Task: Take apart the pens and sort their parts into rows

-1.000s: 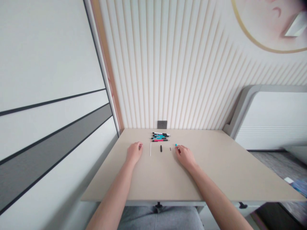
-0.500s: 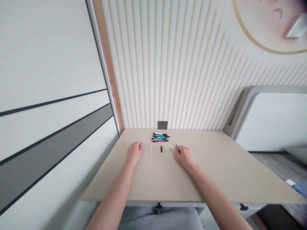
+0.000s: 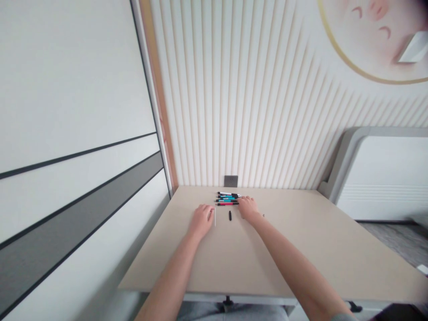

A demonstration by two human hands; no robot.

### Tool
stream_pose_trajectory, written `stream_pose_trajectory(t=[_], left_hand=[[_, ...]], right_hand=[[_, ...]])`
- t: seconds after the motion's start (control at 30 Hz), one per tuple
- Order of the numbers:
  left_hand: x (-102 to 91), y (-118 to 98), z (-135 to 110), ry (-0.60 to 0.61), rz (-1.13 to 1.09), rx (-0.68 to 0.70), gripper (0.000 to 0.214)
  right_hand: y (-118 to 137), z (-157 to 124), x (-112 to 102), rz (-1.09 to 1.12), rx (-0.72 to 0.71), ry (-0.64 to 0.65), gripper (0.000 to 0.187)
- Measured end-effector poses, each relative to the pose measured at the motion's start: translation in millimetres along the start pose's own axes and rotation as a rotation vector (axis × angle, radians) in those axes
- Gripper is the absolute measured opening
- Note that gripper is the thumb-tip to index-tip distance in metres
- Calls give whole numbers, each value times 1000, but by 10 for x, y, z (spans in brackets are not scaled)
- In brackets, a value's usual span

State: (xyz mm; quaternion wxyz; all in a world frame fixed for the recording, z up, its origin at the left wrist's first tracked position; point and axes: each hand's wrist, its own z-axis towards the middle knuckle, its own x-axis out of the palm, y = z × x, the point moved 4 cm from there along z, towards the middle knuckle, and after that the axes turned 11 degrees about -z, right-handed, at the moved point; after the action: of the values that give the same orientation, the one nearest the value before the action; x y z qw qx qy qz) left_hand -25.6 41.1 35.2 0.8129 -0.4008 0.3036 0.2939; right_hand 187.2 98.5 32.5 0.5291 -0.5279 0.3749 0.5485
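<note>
My left hand (image 3: 202, 219) rests on the desk with its fingers loosely bent and the thumb apart. Its fingertips are beside the upper end of a thin white stick (image 3: 215, 217), which lies lengthwise on the desk. My right hand (image 3: 248, 207) reaches to the right ends of several pens (image 3: 227, 199) in white, turquoise and red with black parts, lying side by side. Its fingertips are hidden, so a grip on a pen cannot be made out. A short black piece (image 3: 230, 216) lies between the hands. Just past my right wrist, a tiny dark piece (image 3: 263, 215) shows.
The beige desk (image 3: 214, 263) stands against a ribbed white wall with a dark socket (image 3: 231, 181). A white cabinet with grey stripes (image 3: 83, 200) borders the left side. To the right is a grey-and-white headboard (image 3: 391, 174).
My right hand has moved left and forward to the pens' ends; the turquoise piece by it is out of sight. My left hand has come right, next to the white stick. The view has shifted slightly.
</note>
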Motion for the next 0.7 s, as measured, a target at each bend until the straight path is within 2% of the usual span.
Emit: stream_pose_trajectory(t=[0.17,0.3,0.4,0.5,0.57,0.7], left_hand=[[49,14,-9,21,-5,16,18],[43,26,-15,-15,-20,18,18],[4,25,-12,-94,-28,41,23],[-24,-17,-7,-146,-42,96,34],[-10,-72,-6,-111,-55,154,34],[60,-166,-20,54,-77,251,18]], right_hand=[[16,64,71,-24,-44,-7,29],[-20,22,-10,-12,-101,-47,22],[-71,-113,-101,21,-100,-134,25],[-82,-365,-151,152,-94,-292,23],[-52,-561,-133,252,-110,-352,23],[31,-880,-91,461,-134,-394,23]])
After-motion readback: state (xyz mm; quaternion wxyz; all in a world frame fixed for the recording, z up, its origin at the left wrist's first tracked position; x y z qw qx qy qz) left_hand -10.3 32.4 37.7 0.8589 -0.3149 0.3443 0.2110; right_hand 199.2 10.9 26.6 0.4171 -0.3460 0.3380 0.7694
